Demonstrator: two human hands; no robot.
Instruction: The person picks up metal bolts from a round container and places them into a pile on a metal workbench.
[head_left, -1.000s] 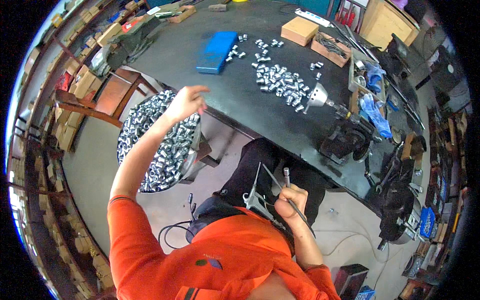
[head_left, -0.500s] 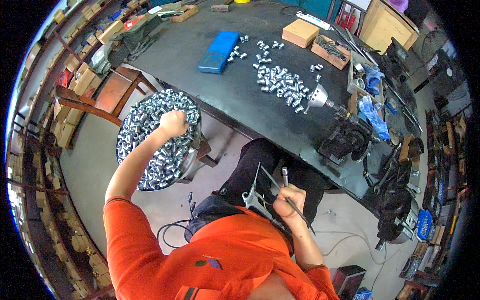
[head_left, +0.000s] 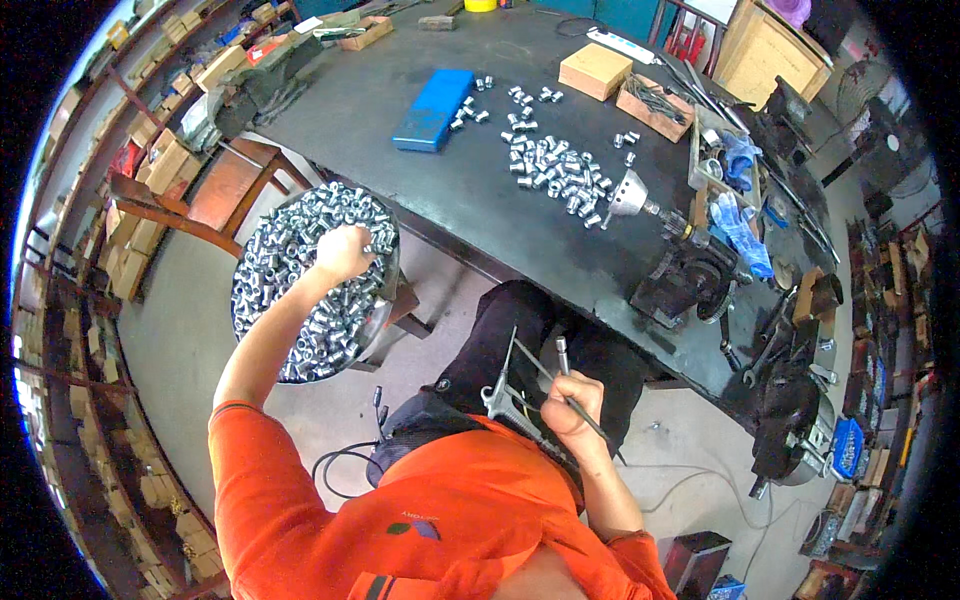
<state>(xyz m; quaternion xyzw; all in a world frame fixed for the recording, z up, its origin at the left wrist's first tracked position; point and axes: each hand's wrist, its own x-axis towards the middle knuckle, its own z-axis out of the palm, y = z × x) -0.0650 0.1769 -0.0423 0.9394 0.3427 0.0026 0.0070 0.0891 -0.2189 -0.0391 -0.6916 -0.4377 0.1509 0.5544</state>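
Left hand [head_left: 342, 252] is curled on the heaped shiny silver metal sleeves [head_left: 330, 322] in the round silvery pan [head_left: 376, 325]; can't tell if it's gripping any. Right hand [head_left: 573, 402] clutches a slim silver metal rod [head_left: 562, 347]. Light fingertips probably pick cleaner, imo.

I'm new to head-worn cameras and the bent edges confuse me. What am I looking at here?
There is no robot: these are a person's bare hands, seen from a fisheye camera on the head looking down, so straight edges curve. The left hand is at a round tub heaped with small metal fittings; whether it grips one is hidden. The right hand, near the lap, holds a thin dark rod, and a metal cylinder stands up beside it. On the dark table lie more loose fittings, a blue block and a wooden box.
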